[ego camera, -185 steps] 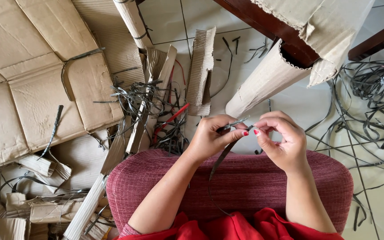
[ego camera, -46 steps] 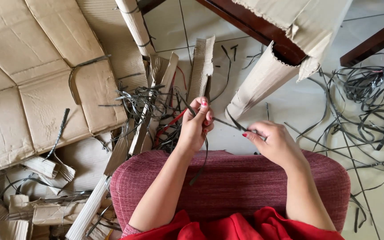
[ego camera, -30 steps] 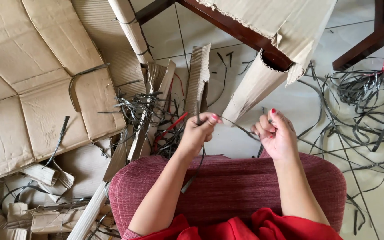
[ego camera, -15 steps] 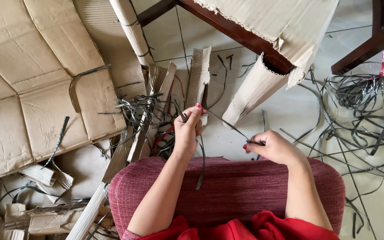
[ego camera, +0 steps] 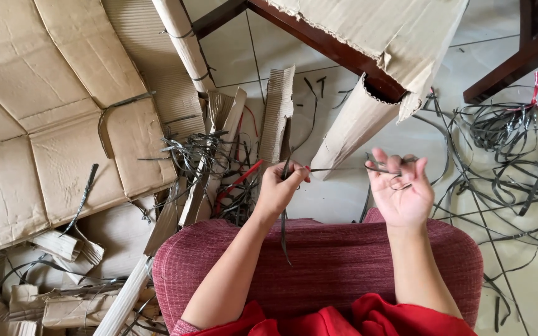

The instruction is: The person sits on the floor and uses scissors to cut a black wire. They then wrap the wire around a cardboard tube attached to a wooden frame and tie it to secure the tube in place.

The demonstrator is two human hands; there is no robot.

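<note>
We see both hands raised over a red cushion (ego camera: 319,267) that lies across the lap, and between them runs a thin dark strap (ego camera: 337,168), held nearly level so that it hangs free of the clutter on the floor below. The left hand (ego camera: 278,190) has its fingers pressed together in a pinch on one end of the strap, and the loose tail drops from that pinch down in front of the cushion, which suggests the grip sits partway along the strip and not at its tip. The right hand (ego camera: 400,193) is turned palm up with its fingers spread and curled, the strap crossing the fingertips and a small loop of it resting among them; we judge this a loose hold that lets the strip slide or be wound. Just beyond the hands a rolled cardboard tube (ego camera: 350,127) leans against a dark wooden frame (ego camera: 331,46). To the left lie flattened cardboard sheets (ego camera: 63,124) and a heap of tangled straps (ego camera: 200,155); to the right a larger scatter of loose straps (ego camera: 505,155) spreads over the tiled floor (ego camera: 344,199), within reach of the right arm.
</note>
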